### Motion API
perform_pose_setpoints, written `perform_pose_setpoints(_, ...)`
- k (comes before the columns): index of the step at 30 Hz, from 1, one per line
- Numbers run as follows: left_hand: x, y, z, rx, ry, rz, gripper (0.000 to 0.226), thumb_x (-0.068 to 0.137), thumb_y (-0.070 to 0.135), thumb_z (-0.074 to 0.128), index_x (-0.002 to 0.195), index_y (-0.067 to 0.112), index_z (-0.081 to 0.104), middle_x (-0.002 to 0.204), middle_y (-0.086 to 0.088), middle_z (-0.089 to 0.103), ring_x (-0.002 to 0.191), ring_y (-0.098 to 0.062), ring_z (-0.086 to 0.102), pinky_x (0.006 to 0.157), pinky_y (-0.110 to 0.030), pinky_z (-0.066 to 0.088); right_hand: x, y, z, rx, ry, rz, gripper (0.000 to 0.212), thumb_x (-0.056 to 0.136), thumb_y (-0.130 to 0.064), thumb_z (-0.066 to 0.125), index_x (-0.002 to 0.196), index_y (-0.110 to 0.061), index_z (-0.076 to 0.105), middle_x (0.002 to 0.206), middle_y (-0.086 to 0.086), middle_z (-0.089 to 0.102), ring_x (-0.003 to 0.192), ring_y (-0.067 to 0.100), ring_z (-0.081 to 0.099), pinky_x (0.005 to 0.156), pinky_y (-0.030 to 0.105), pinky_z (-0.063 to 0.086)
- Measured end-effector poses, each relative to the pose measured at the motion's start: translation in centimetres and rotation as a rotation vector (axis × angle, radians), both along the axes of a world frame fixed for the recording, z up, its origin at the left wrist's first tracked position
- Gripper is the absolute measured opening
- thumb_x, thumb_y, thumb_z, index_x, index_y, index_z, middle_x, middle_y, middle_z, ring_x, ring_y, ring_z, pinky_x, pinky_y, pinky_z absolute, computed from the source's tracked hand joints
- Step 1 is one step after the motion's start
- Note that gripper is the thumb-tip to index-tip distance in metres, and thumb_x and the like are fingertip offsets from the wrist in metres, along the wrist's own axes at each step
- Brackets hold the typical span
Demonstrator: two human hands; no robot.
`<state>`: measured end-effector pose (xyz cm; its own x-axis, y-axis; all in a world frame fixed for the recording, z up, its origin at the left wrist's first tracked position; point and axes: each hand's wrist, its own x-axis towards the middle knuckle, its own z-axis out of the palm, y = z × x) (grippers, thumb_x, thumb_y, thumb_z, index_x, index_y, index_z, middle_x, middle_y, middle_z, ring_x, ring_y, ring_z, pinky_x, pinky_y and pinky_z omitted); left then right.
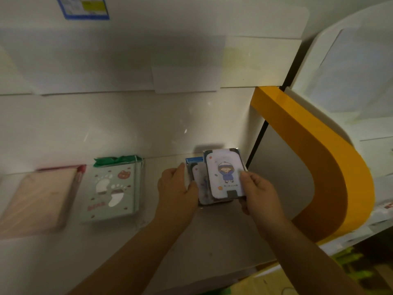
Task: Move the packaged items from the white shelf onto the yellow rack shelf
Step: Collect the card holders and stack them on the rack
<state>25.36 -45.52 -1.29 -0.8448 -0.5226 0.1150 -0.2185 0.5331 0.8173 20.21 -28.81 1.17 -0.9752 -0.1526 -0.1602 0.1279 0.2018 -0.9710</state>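
A small stack of packaged items (223,173), the top one white with a cartoon figure in blue, lies at the right end of the white shelf (212,226). My left hand (177,188) grips the stack's left side. My right hand (258,191) grips its right side, thumb on the top package. The yellow rack (314,150) curves down just right of the stack; its own shelf surface is hard to make out.
A green packaged notebook with footprints (114,188) lies left of the stack, and a pink package (36,201) lies further left. A white back panel rises behind them. Blurred items sit at the lower right beyond the yellow band.
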Motion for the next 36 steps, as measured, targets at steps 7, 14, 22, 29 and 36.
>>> perform_pose_setpoints(7,1.5,-1.8,0.1,0.014,0.023,0.011,0.055,0.093,0.019,0.054,0.146,0.02,0.038,0.126,0.004,0.038,0.123,-0.019,0.039,0.106,-0.039,0.037,-3.0,-2.1,-1.9,0.38,0.12,0.043,0.031,0.1,-0.032,0.046,0.098,-0.013,0.071,0.09,0.007,0.072,0.081,0.023,0.068,0.076,0.044,0.058)
perform_pose_setpoints(14,2.5,-3.2,0.1,0.006,0.025,0.031,0.053,0.091,0.02,0.057,0.142,0.019,0.044,0.124,0.002,0.04,0.118,-0.021,0.043,0.103,-0.044,0.04,-2.7,-2.7,-1.6,0.67,0.221,0.107,0.031,0.101,-0.038,0.043,0.106,-0.017,0.066,0.086,-0.002,0.065,0.078,0.016,0.063,0.074,0.038,0.057)
perform_pose_setpoints(22,3.6,-3.8,0.0,-0.004,0.023,0.035,0.049,0.09,0.019,0.059,0.138,0.019,0.049,0.125,-0.002,0.044,0.117,-0.021,0.044,0.103,-0.039,0.039,-1.9,-3.0,-2.3,0.929,0.345,0.12,0.041,0.103,-0.041,0.035,0.112,-0.018,0.068,0.1,0.006,0.068,0.081,0.018,0.059,0.074,0.032,0.052)
perform_pose_setpoints(29,4.3,-3.9,0.4,0.032,0.016,0.012,0.047,0.091,0.019,0.059,0.137,0.02,0.05,0.126,-0.003,0.045,0.118,-0.021,0.044,0.105,-0.039,0.038,-2.0,-2.9,-3.0,0.968,0.356,0.124,0.042,0.102,-0.043,0.034,0.113,-0.021,0.068,0.101,0.005,0.063,0.083,0.019,0.057,0.07,0.03,0.049)
perform_pose_setpoints(36,4.8,-3.6,0.6,0.048,0.039,-0.031,0.044,0.091,0.021,0.059,0.134,0.024,0.052,0.122,0.003,0.042,0.118,-0.022,0.045,0.104,-0.041,0.039,-1.5,-3.0,-2.5,1.049,0.371,0.128,0.043,0.103,-0.043,0.03,0.113,-0.021,0.066,0.108,0.01,0.061,0.092,0.024,0.06,0.077,0.034,0.05)
